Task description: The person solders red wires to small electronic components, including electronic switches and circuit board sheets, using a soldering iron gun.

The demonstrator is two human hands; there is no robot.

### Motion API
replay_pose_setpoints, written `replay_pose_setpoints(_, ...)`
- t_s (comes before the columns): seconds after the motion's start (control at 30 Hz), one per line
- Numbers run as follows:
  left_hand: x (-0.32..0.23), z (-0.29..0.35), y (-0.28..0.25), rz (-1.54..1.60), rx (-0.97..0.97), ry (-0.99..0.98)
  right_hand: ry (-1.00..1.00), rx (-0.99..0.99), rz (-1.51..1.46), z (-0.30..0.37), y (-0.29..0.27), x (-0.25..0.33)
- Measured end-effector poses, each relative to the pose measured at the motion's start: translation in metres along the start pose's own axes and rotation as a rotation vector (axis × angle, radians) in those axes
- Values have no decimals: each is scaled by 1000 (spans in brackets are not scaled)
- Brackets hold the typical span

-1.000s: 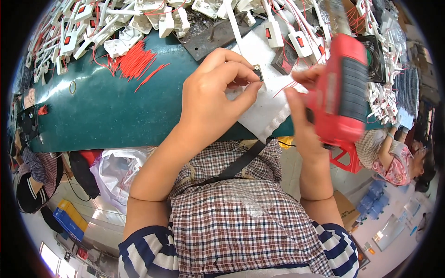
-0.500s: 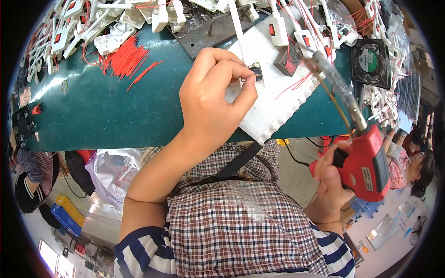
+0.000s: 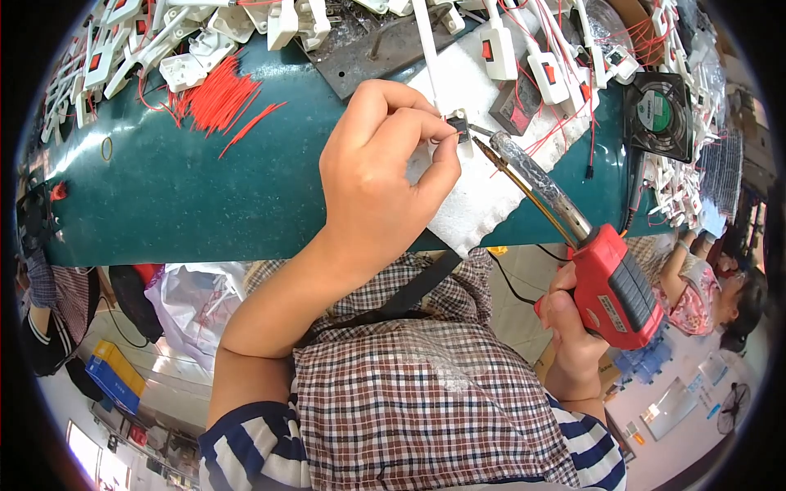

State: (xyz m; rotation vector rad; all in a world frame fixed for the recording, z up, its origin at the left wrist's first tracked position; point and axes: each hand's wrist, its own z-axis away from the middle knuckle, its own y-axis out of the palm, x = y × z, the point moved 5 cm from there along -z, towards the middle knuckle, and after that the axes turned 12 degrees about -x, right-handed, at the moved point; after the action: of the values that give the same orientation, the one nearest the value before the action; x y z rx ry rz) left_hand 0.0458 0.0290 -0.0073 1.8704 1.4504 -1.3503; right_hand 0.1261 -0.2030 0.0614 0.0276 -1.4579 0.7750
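Observation:
My left hand (image 3: 381, 176) is closed in a pinch, thumb against forefinger, on what looks like a thin wire at the small black switch (image 3: 461, 128). This switch sits in the end of a white plastic housing with a long stem (image 3: 429, 57), lying on a white cloth pad (image 3: 467, 217). My right hand (image 3: 571, 323) is wrapped round the handle of a red and black soldering gun (image 3: 614, 282). Its tip, with a thin brass-coloured tube alongside, points at the switch from the right, close to the fingertips. My fingers partly hide the contacts.
Red wire pieces (image 3: 217, 98) lie in a pile on the green table (image 3: 205, 196). White switch housings (image 3: 499, 53) crowd the far edge beside a dark metal plate (image 3: 352, 69). A dark block (image 3: 516, 106) and a small fan (image 3: 657, 114) stand at right. A co-worker (image 3: 700, 295) is at far right.
My right hand has swung the soldering gun to the left, bringing its tip from well right of the switch to close beside it. My left hand has barely moved.

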Motion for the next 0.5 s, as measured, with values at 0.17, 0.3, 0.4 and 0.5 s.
replay_pose_setpoints(0.17, 2, 2, 0, 3, 9, 7, 33, -7, 54, -1, 3, 6)
replay_pose_setpoints(0.3, 0, 0, -1, -5, 27, 22, 36, -6, 81, -2, 4, 12)
replay_pose_setpoints(0.4, 0, 1, -1, -3, 38, 18, 59, 15, 115, -3, 4, 17)
replay_pose_setpoints(0.5, 1, 1, -1, 11, 44, 11, 169, -48, 102, -2, 0, 17)
